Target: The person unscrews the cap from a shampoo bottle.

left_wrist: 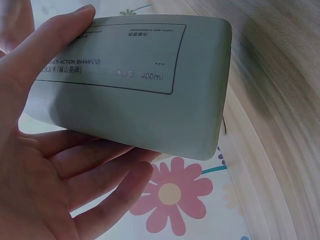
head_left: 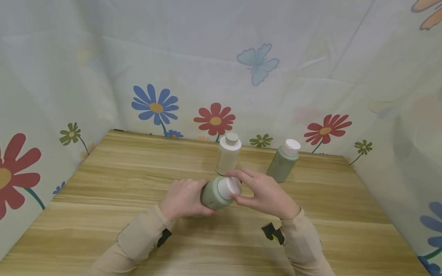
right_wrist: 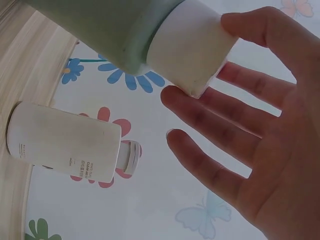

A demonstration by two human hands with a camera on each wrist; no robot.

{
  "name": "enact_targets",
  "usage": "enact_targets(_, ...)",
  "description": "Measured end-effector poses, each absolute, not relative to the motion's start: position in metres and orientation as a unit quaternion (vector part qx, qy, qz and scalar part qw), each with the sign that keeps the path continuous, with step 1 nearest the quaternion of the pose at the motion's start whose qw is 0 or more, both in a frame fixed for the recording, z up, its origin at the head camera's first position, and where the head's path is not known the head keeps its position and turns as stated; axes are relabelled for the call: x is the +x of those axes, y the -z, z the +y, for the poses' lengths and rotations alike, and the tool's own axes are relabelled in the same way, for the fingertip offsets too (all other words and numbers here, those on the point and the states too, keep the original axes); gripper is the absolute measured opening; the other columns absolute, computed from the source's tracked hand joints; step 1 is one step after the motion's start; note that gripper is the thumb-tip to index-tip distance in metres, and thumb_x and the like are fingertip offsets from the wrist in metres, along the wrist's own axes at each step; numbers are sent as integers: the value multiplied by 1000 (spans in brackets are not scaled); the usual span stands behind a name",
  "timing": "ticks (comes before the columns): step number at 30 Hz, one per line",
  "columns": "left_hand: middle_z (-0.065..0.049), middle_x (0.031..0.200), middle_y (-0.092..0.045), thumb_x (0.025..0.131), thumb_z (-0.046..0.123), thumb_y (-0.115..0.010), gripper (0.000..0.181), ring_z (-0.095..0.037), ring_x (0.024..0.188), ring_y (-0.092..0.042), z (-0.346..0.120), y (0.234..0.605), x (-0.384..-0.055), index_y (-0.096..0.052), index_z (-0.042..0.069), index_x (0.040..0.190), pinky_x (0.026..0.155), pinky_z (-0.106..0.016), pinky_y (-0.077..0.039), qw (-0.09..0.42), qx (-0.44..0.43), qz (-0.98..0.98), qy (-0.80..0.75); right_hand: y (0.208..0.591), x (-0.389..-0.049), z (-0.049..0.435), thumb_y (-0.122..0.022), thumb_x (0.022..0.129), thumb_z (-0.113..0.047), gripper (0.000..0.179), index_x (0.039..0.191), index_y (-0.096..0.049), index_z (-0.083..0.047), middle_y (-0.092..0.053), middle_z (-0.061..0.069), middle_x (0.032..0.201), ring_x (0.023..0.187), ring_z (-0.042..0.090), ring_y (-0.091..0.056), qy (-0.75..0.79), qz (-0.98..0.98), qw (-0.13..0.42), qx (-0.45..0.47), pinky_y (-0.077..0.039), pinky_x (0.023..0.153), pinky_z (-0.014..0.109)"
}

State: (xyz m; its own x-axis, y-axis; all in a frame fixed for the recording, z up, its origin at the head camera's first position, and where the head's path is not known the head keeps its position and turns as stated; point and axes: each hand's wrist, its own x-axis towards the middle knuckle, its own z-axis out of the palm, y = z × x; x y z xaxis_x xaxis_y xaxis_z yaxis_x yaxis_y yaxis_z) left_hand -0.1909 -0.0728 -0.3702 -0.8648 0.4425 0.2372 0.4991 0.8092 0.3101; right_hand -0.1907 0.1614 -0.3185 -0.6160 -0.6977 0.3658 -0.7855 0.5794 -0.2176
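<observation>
My left hand (head_left: 183,199) grips the body of a green shampoo bottle (head_left: 211,197), which is tilted with its white cap (head_left: 230,187) toward the right. In the left wrist view the thumb lies over the printed label of the bottle (left_wrist: 195,110), and the fingers pass beneath. My right hand (head_left: 269,195) holds the cap between thumb and fingers. The right wrist view has the thumb tip at one edge of the cap (right_wrist: 187,47) and fingertips along the other side.
Behind the hands, a white bottle (head_left: 227,158) with a cap stands upright on the wooden table (head_left: 138,165). To its right is a second green bottle (head_left: 283,165) with a white cap. A flower-printed cloth (head_left: 193,69) surrounds the table's back and sides.
</observation>
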Motion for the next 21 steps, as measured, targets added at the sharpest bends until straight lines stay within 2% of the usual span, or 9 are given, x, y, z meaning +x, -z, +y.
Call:
enact_targets(8,-2,85,-72,56,49,-88,65,-14,69,-65,-73,369,-190,-66,12,104,55,-32,-50,75,-244,-949,183,318,-192,163,-76,80,-16,50,127,-58,-13,-64,0,122,100,11,-64,-178,-866,116,452,-55,86,31)
enact_targets(13,-2,84,-72,56,49,-88,64,-14,68,-65,-72,370,-190,-67,12,104,55,-32,-50,78,-246,-949,182,318,-190,163,-74,85,-30,61,138,-48,-15,-63,0,127,109,12,-63,-199,-877,82,429,-53,92,34)
enact_targets(17,-2,84,-72,56,49,-87,64,-13,69,-64,-72,370,-190,-67,12,104,55,-32,-50,77,-244,-949,186,318,-188,162,-70,86,-43,65,142,-45,-20,-67,-4,117,100,9,-64,-197,-898,79,385,-54,84,31)
enact_targets(21,-1,84,-72,57,49,-87,63,-13,69,-65,-73,369,-189,-67,13,104,56,-32,-51,78,-243,-949,183,319,-189,161,-68,86,-45,56,135,-53,-20,-69,-6,106,87,7,-63,-176,-905,103,374,-51,72,25)
